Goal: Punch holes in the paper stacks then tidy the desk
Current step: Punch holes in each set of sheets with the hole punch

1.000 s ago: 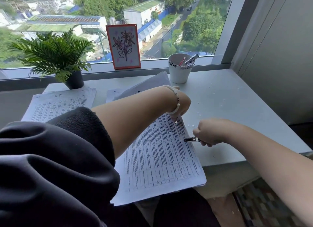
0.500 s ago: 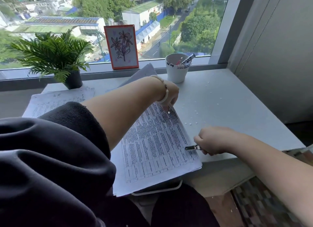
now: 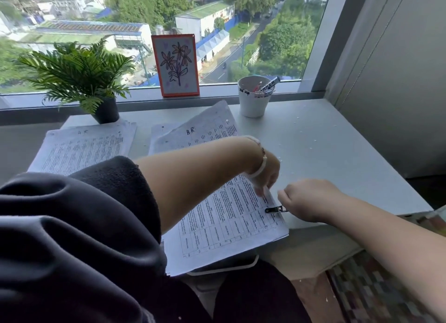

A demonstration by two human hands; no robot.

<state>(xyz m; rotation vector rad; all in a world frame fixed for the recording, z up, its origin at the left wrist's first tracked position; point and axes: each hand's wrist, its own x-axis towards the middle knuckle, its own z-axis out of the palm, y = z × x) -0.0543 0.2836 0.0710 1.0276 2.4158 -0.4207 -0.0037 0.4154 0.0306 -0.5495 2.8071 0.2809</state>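
A printed paper stack (image 3: 224,228) lies at the desk's front edge and overhangs it. My left hand (image 3: 266,175), with a white bracelet on the wrist, reaches across and pinches the stack's right edge. Just to its right, my right hand (image 3: 306,199) is curled round the handles of a small black and silver tool (image 3: 274,210) that looks like a binder clip. Its black jaw sits on the stack's right edge. A second stack (image 3: 193,134) lies behind the first, and a third stack (image 3: 84,146) lies at the left.
On the grey desk (image 3: 337,158), a white cup (image 3: 253,103) holding clips stands at the back. A potted fern (image 3: 82,76) and a framed flower drawing (image 3: 176,64) stand by the window. Small white paper dots (image 3: 313,142) are scattered to the right. A wall closes the right side.
My left hand has slid down the stack's right edge, closer to my right hand. The tool's jaw now sits over the paper edge, where before it was beside it.
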